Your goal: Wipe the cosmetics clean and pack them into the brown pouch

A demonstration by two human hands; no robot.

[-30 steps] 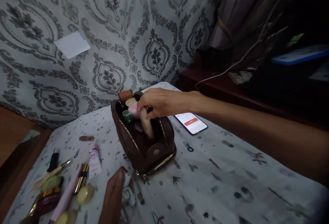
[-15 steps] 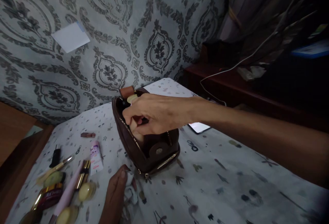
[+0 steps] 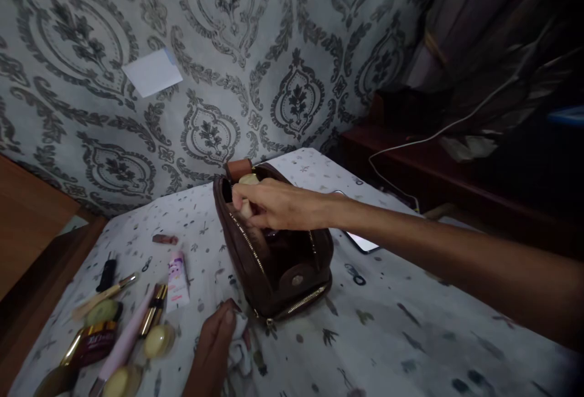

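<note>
Gripping a pale beige item (image 3: 246,208) between thumb and fingers of the right hand (image 3: 278,202), at the mouth of the unzipped dark brown bag (image 3: 278,304), near its far end. Can't read anything on the item; mostly covered by the fingers. Closed around a crumpled whitish cloth (image 3: 240,348) with the left hand (image 3: 214,336), down on the patterned sheet (image 3: 401,348), near the bag's close end. Can make out light lettering on the dark red jar (image 3: 98,345), well left of the left hand; too blurred to read. Can see purple and pink print on the upright-lying pink-and-white tube (image 3: 177,280), again too small to read. Near the jar, can count 2 round cream-coloured containers (image 3: 159,341), plus a long pink tube (image 3: 129,333) and a light-handled brush (image 3: 109,293). Right of the bag, partly behind the forearm, can see a phone (image 3: 365,243) with a lit screen; can't read the display.
</note>
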